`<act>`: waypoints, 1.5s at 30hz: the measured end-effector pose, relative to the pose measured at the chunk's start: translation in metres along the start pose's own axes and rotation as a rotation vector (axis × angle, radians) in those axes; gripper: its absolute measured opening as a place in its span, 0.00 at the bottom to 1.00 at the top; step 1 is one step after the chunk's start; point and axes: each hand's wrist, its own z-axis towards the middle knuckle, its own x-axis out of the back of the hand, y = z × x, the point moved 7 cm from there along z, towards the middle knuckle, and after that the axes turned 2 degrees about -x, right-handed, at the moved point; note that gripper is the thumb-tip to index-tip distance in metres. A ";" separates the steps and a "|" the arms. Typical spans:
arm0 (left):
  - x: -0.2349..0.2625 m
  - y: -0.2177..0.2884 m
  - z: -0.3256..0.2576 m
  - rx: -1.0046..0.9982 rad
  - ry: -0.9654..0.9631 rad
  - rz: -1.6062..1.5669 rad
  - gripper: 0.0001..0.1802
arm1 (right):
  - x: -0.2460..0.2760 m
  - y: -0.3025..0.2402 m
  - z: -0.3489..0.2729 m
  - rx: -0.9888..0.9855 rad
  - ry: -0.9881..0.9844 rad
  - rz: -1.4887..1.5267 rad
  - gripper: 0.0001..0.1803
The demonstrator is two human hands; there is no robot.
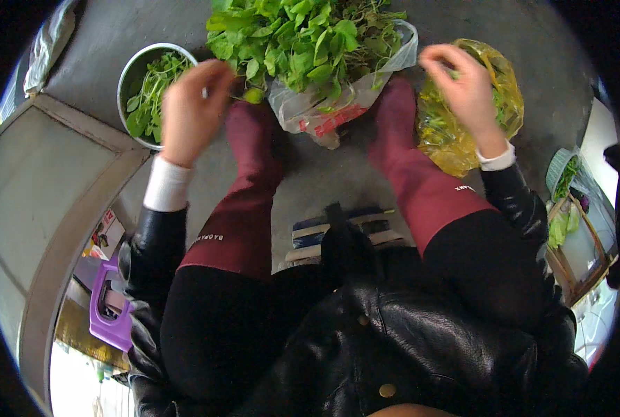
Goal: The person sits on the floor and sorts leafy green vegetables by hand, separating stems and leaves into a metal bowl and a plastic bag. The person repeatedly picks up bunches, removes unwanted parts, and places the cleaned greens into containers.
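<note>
Green leafy stems [303,45] lie at the far side, in a white bag [299,105]; a light pinch should spare them. Left hand [193,111] and right hand [468,85] curl loosely; whether either holds anything, I cannot tell.

- Two bare hands: one left hand [195,111], one right hand [466,87].
- Two white cuffs [167,184], one at each wrist.
- Two burgundy leg coverings [237,226], one per leg.
- One round bowl [137,68], with one bunch of greens [146,104] in it.
- One big heap of leafy greens [303,42]; its leaves are too many and too overlapped to count.
- Two plastic bags near the feet: one whitish bag [299,111], one yellow bag [449,156].
- One striped item [306,242] between the legs.
- One purple plastic object [101,306].
- One pale green basket [557,167].
- Two round buttons [388,390] showing on one black jacket [435,333].
</note>
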 end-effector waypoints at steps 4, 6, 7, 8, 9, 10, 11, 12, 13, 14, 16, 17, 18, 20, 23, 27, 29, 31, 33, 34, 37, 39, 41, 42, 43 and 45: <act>0.063 -0.067 -0.001 0.086 0.317 0.365 0.08 | 0.077 0.138 -0.068 -0.499 -0.053 -0.354 0.16; 0.069 -0.133 -0.017 0.158 0.098 0.706 0.16 | 0.061 0.146 -0.087 -0.629 -0.272 -0.873 0.24; 0.068 -0.162 -0.035 0.215 -0.035 0.911 0.21 | 0.050 0.151 -0.092 -0.674 -0.389 -1.122 0.28; 0.057 -0.185 -0.052 0.372 -0.126 0.975 0.32 | 0.044 0.165 -0.091 -0.591 -0.377 -0.997 0.38; 0.051 -0.191 -0.061 0.470 -0.147 0.938 0.37 | 0.032 0.139 -0.073 -0.359 -0.210 -0.885 0.32; 0.051 -0.183 -0.064 0.378 -0.070 0.946 0.36 | 0.018 0.119 -0.059 -0.245 -0.119 -0.702 0.23; 0.044 -0.165 -0.059 0.277 0.011 0.940 0.35 | 0.004 0.102 -0.046 -0.124 -0.055 -0.555 0.14; 0.038 -0.152 -0.054 0.208 0.040 0.886 0.34 | -0.022 0.087 -0.032 -0.194 -0.147 -0.350 0.11; 0.031 -0.136 -0.047 0.137 0.070 0.825 0.33 | -0.049 0.083 -0.024 -0.127 -0.164 -0.197 0.11; 0.027 -0.122 -0.043 0.097 0.090 0.809 0.31 | -0.082 0.075 -0.019 -0.247 -0.269 -0.004 0.12; 0.004 -0.091 -0.028 0.022 0.076 0.702 0.31 | -0.127 0.073 -0.009 -0.222 -0.368 0.032 0.16; 0.002 -0.080 -0.026 -0.014 0.065 0.670 0.30 | -0.149 0.068 -0.003 -0.239 -0.431 -0.029 0.17; -0.001 -0.070 -0.023 -0.039 0.064 0.632 0.30 | -0.163 0.067 0.002 -0.243 -0.508 -0.110 0.17; -0.017 -0.051 -0.012 -0.098 0.050 0.521 0.29 | -0.170 0.079 0.000 -0.236 -0.554 -0.140 0.17; -0.020 -0.034 -0.012 -0.103 0.028 0.470 0.28 | -0.174 0.092 -0.009 -0.299 -0.533 0.091 0.16; -0.021 -0.019 -0.013 -0.104 0.006 0.368 0.27 | -0.141 0.068 -0.030 -0.714 -0.602 0.583 0.12; -0.029 -0.004 -0.007 -0.109 -0.008 0.235 0.25 | -0.130 0.067 -0.042 -0.785 -0.606 0.948 0.11; -0.031 0.006 -0.008 -0.059 -0.061 0.068 0.24 | -0.118 0.046 -0.039 -0.761 -0.657 1.003 0.11; -0.034 0.019 -0.009 -0.066 -0.070 -0.018 0.22 | -0.115 0.031 -0.034 -0.698 -0.643 1.067 0.11; -0.035 0.026 -0.009 -0.068 -0.083 -0.043 0.22 | -0.115 0.023 -0.031 -0.670 -0.657 1.072 0.11; -0.044 0.036 -0.007 -0.050 -0.119 -0.130 0.20 | -0.111 0.012 -0.027 -0.605 -0.667 1.083 0.11; -0.050 0.038 -0.006 -0.024 -0.140 -0.167 0.20 | -0.103 0.012 -0.026 -0.573 -0.658 1.090 0.11; -0.048 0.031 -0.010 -0.005 -0.139 -0.166 0.20 | -0.081 0.020 -0.025 -0.578 -0.601 1.087 0.11; -0.047 0.026 -0.013 0.009 -0.136 -0.153 0.20 | -0.061 0.031 -0.025 -0.573 -0.535 1.069 0.11; -0.043 0.021 -0.018 0.023 -0.134 -0.141 0.19 | -0.039 0.047 -0.025 -0.575 -0.445 0.964 0.12; -0.041 0.017 -0.024 0.062 -0.113 -0.192 0.19 | 0.023 0.099 -0.039 -0.524 -0.135 0.594 0.15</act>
